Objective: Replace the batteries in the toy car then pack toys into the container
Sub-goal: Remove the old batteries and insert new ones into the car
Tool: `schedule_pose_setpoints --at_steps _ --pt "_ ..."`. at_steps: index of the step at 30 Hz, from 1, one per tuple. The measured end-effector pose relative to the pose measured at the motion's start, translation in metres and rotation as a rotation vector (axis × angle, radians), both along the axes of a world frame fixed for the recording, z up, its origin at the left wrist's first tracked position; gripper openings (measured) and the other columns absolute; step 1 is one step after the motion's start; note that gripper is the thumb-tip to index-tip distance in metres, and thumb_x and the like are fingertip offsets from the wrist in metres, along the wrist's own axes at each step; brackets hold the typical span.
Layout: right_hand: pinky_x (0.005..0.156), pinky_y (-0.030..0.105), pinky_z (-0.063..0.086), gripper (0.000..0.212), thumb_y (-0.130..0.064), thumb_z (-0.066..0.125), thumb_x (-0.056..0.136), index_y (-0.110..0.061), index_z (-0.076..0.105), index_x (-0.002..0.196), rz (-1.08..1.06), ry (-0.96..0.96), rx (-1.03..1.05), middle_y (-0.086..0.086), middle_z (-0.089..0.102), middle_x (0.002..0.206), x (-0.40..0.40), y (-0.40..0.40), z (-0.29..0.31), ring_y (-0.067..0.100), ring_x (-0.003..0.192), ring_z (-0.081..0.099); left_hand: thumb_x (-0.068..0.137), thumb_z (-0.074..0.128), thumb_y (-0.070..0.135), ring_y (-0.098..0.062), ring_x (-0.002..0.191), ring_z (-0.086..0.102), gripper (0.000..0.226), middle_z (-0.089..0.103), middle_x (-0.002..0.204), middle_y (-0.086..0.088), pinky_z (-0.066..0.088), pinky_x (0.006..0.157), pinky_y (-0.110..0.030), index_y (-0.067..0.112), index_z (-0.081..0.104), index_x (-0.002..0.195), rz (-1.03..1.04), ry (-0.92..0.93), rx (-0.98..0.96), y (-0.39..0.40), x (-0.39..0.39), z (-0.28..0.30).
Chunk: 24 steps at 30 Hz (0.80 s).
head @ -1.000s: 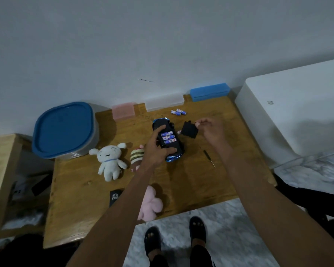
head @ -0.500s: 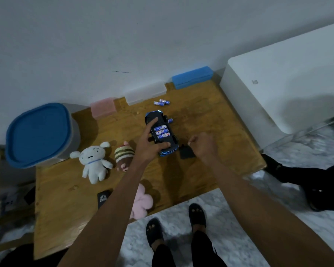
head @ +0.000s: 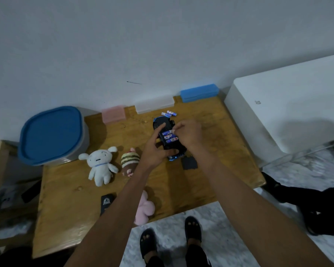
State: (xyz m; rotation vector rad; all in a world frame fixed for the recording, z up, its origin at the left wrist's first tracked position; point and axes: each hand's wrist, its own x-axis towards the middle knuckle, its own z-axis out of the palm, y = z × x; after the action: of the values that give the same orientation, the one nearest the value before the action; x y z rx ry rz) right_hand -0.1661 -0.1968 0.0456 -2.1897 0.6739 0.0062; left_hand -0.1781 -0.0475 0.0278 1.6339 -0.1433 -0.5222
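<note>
Your left hand (head: pixel 154 149) clasps the upturned car (head: pixel 169 139) near the tabletop's far edge, thumb along its side; your right hand (head: pixel 187 133) pinches at the batteries (head: pixel 169 136) in its open bay. Two spare cells (head: pixel 169 113) lie by the far edge; the cover (head: pixel 189 163) lies just beside the car; the container (head: pixel 52 134) sits at the far left corner.

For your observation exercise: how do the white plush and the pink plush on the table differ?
The white plush lies fully in view in the middle-left of the table; the pink plush sits at the near edge, partly hidden behind the left arm. The white plush wears a blue collar; none shows on the pink plush. Both lie untouched.
</note>
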Motion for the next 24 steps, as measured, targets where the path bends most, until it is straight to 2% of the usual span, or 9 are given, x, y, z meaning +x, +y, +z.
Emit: schedule_pose_setpoints --at_steps 4,6,8,10,12,15,19,22,24 --pt "0.077 0.028 0.06 0.014 -0.015 0.07 0.092 -0.008 0.079 0.099 -0.01 0.031 -0.093 0.007 0.075 0.101 0.001 0.012 0.005 0.018 0.09 0.072 0.07 0.084 -0.009 -0.002 0.108 0.057 0.104 0.052 0.125 0.02 0.063 0.08 -0.044 0.035 0.037 0.152 -0.031 0.064 0.022 0.008 -0.001 0.003" --pt "0.07 0.025 0.059 0.015 -0.017 0.069 0.093 -0.007 0.078 0.1 -0.007 0.048 -0.111 0.008 0.076 0.099 0.0 0.016 0.005 0.017 0.086 0.072 0.07 0.084 -0.01 -0.005 0.107 0.058 0.105 0.05 0.121 0.025 0.063 0.076 -0.049 0.038 0.037 0.152 -0.044 0.084 0.03 0.011 -0.002 0.003" --pt "0.055 0.016 0.051 0.016 -0.019 0.069 0.094 -0.007 0.078 0.1 -0.041 0.065 -0.091 0.008 0.076 0.097 0.001 0.02 0.003 0.014 0.078 0.07 0.07 0.084 -0.011 -0.009 0.108 0.06 0.105 0.049 0.12 0.027 0.062 0.076 -0.052 0.038 0.039 0.151 -0.032 0.088 0.025 0.014 -0.003 0.003" --pt "0.048 0.012 0.043 0.018 -0.02 0.068 0.095 -0.006 0.076 0.102 -0.085 0.084 -0.058 0.009 0.075 0.097 0.002 0.025 0.004 0.013 0.071 0.066 0.069 0.082 -0.015 -0.01 0.109 0.06 0.106 0.05 0.121 0.025 0.061 0.08 -0.055 0.037 0.041 0.15 -0.009 0.1 0.015 0.014 -0.004 0.002" --pt "0.047 0.012 0.041 0.019 -0.019 0.069 0.094 -0.005 0.075 0.103 -0.097 0.096 -0.032 0.009 0.075 0.099 0.003 0.027 0.005 0.013 0.071 0.064 0.068 0.081 -0.017 -0.011 0.11 0.059 0.105 0.051 0.121 0.023 0.06 0.083 -0.055 0.036 0.041 0.15 0.003 0.105 -0.002 0.013 -0.005 0.001" --pt "0.045 0.012 0.036 0.02 -0.022 0.072 0.091 -0.005 0.076 0.103 -0.099 0.099 0.003 0.008 0.075 0.098 0.003 0.029 0.008 0.012 0.072 0.063 0.068 0.081 -0.016 -0.008 0.11 0.059 0.104 0.051 0.123 0.022 0.061 0.084 -0.047 0.032 0.04 0.151 0.001 0.084 -0.008 0.013 -0.005 0.0" --pt "0.053 0.015 0.044 0.02 -0.024 0.075 0.089 -0.006 0.076 0.097 -0.14 0.062 0.125 0.005 0.073 0.091 0.0 0.031 0.01 0.014 0.074 0.067 0.069 0.082 -0.014 -0.021 0.115 0.061 0.103 0.052 0.126 0.02 0.061 0.085 -0.051 0.036 0.041 0.149 0.009 0.081 -0.026 0.014 -0.002 0.002" --pt "0.061 0.018 0.05 0.013 -0.022 0.076 0.087 -0.01 0.072 0.089 -0.196 -0.016 0.216 0.003 0.071 0.091 -0.004 0.032 0.011 0.015 0.08 0.069 0.07 0.083 -0.011 -0.021 0.114 0.061 0.102 0.051 0.125 0.022 0.061 0.084 -0.049 0.036 0.04 0.15 0.008 0.069 -0.023 0.015 0.0 0.005" --pt "0.058 0.015 0.047 0.011 -0.02 0.077 0.086 -0.013 0.07 0.086 -0.22 -0.084 0.253 0.001 0.072 0.092 -0.005 0.034 0.012 0.012 0.081 0.068 0.07 0.083 -0.011 -0.023 0.116 0.061 0.102 0.051 0.126 0.021 0.061 0.084 -0.05 0.035 0.04 0.151 0.015 0.082 -0.03 0.014 0.002 0.006"
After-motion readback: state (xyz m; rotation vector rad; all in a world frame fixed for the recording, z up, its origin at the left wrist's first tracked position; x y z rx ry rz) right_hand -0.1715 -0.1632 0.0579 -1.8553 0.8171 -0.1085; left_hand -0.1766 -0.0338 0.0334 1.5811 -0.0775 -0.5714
